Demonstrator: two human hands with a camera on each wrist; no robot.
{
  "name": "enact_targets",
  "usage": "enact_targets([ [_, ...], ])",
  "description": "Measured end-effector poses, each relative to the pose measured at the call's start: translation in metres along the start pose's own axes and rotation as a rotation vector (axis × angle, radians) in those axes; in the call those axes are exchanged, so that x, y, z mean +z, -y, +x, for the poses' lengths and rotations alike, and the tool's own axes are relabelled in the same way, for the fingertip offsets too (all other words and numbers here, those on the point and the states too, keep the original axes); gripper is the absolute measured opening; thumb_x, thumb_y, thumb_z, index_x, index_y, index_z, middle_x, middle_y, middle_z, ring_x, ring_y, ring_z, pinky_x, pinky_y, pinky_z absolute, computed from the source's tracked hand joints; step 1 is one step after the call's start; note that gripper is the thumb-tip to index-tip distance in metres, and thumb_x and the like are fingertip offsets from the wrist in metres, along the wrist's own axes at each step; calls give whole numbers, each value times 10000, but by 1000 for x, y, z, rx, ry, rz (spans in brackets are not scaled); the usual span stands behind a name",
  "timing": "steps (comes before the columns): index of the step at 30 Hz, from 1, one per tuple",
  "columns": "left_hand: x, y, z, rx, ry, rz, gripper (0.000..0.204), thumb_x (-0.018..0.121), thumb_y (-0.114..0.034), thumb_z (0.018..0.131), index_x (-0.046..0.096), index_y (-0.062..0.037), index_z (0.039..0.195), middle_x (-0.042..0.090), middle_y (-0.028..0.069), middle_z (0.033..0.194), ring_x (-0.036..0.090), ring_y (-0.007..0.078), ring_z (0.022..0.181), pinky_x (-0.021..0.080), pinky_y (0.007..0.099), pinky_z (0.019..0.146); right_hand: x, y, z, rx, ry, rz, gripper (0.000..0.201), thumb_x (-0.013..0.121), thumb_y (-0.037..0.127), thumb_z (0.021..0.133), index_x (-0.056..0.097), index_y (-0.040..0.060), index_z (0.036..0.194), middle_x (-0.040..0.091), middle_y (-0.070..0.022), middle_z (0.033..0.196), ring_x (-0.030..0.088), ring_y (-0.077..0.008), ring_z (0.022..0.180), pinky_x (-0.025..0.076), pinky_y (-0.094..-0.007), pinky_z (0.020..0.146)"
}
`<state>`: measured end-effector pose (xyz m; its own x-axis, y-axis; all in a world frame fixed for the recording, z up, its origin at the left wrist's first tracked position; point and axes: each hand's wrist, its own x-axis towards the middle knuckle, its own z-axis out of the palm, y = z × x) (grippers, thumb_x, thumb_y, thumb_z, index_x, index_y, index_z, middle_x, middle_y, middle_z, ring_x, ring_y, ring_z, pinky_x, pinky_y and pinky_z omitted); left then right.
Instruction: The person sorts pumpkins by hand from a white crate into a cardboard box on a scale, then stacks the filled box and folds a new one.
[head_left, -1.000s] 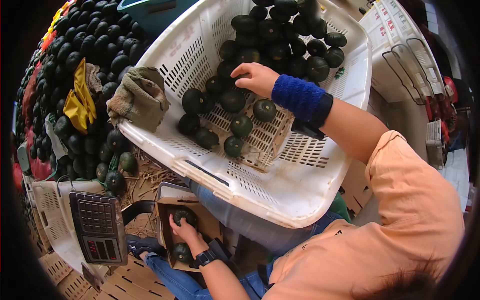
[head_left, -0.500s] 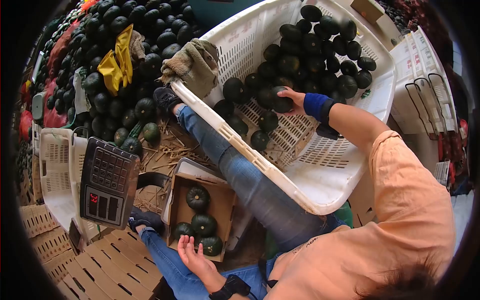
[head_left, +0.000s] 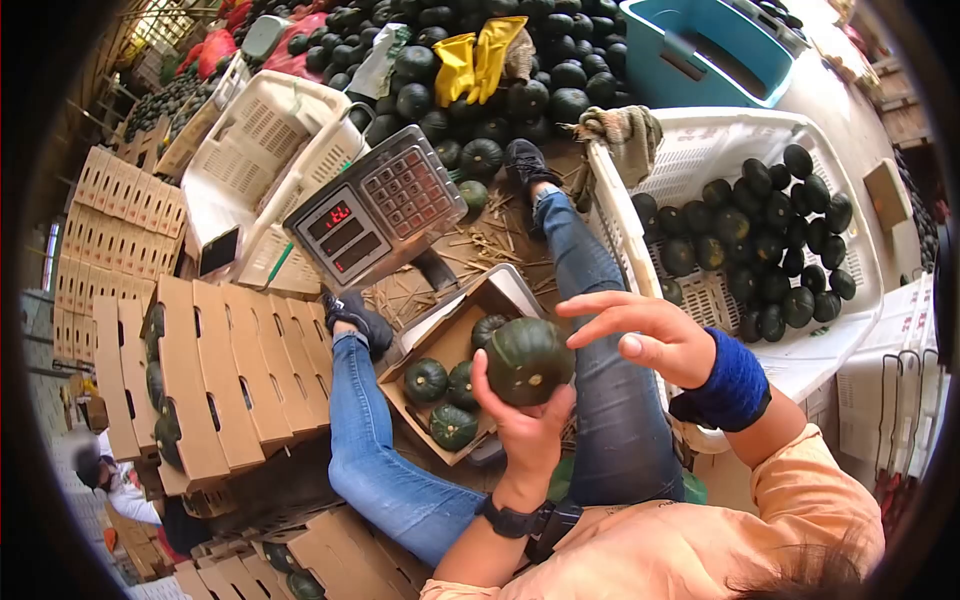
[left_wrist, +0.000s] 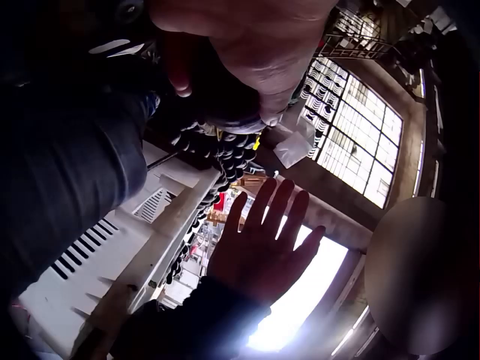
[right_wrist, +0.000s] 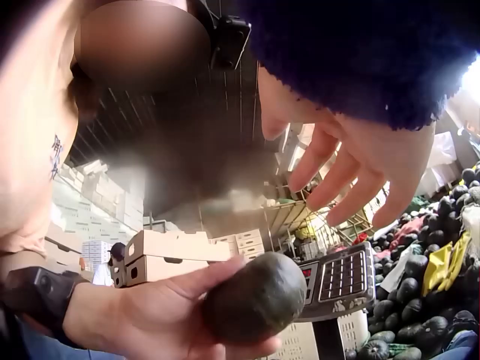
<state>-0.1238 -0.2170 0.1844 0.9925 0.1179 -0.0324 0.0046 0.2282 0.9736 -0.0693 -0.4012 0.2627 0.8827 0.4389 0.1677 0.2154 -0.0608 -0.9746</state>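
Held pumpkin (head_left: 530, 360): in the centre of the head view, raised above the box; the step in hand seems to be checking it for packing.
Left hand (head_left: 525, 430): curled around the pumpkin from below, thumb at one side.
Right hand (head_left: 650, 335): fingers spread, just beside the pumpkin, gripping nothing.
Box (head_left: 450, 342): below the centre, with four pumpkins inside; the next move probably calls for lowering the fifth gently into the remaining space, without pushing the others.
Scale (head_left: 375, 215): upper left, its display lit, so weight perhaps decides.
Basket (head_left: 710, 138): at right, holding many more pumpkins.
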Motion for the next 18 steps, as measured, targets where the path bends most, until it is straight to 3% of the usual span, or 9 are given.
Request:
enact_targets([
  [1,-10,-5,5,-179,-92,-28,799,688,-240,797,154,-192,1390,451,91,1188,559,187,921,518,264,548,7,5,0,19,-42,-122,317,565,299,881,629,39,1050,544,-158,1201,527,-289,1111,402,-385,948],
  [3,-32,25,16,-308,-126,88,684,650,-219,819,228,-186,1356,469,93,1174,563,177,910,506,244,507,-2,-2,1,-102,-134,-205,259,580,213,864,619,21,1033,570,-149,1137,532,-267,1085,393,-357,945],
  [5,-51,64,27,-459,-89,215,574,623,-305,844,293,-164,1292,533,145,1070,591,198,843,502,284,542,-3,-14,1,59,-363,81,236,562,184,869,616,13,1022,567,-130,1131,521,-228,1085,374,-334,956],
  [7,-61,106,40,-558,7,560,549,613,-353,836,313,-155,1251,564,206,1051,608,280,845,496,368,671,-12,-23,-2,152,-392,116,211,537,151,882,608,0,1012,566,-109,1123,511,-173,1072,368,-299,945],
  [8,-61,123,45,-504,28,690,569,617,-373,821,310,-150,1245,560,266,1073,595,361,905,443,406,833,-13,-25,-2,162,-389,131,210,536,150,886,607,-2,1011,570,-105,1114,514,-169,1065,372,-298,943],
  [11,-62,189,49,-311,124,773,611,587,-321,852,243,-185,1337,578,236,1042,578,372,956,427,415,868,-11,-28,-3,163,-328,146,214,533,156,894,606,0,1021,585,-87,1090,529,-151,1032,393,-288,915],
  [12,-55,178,47,-370,150,912,633,569,-277,868,212,-218,1388,548,243,1095,554,373,1007,416,425,891,-12,-29,-3,153,-294,147,217,532,160,896,606,2,1027,590,-80,1082,535,-145,1020,401,-284,903],
  [16,-69,136,57,-925,202,413,673,575,-177,859,205,-229,1419,438,230,1227,572,236,874,454,336,823,-12,-32,-2,264,-289,214,234,541,189,899,606,31,1058,605,-45,1066,559,-108,975,426,-239,816],
  [18,-85,138,29,-424,212,817,675,569,-177,864,197,-221,1425,453,220,1212,573,198,820,464,320,782,-13,-33,1,281,-297,248,248,538,203,898,599,34,1069,605,-38,1070,557,-108,990,419,-241,825],
])
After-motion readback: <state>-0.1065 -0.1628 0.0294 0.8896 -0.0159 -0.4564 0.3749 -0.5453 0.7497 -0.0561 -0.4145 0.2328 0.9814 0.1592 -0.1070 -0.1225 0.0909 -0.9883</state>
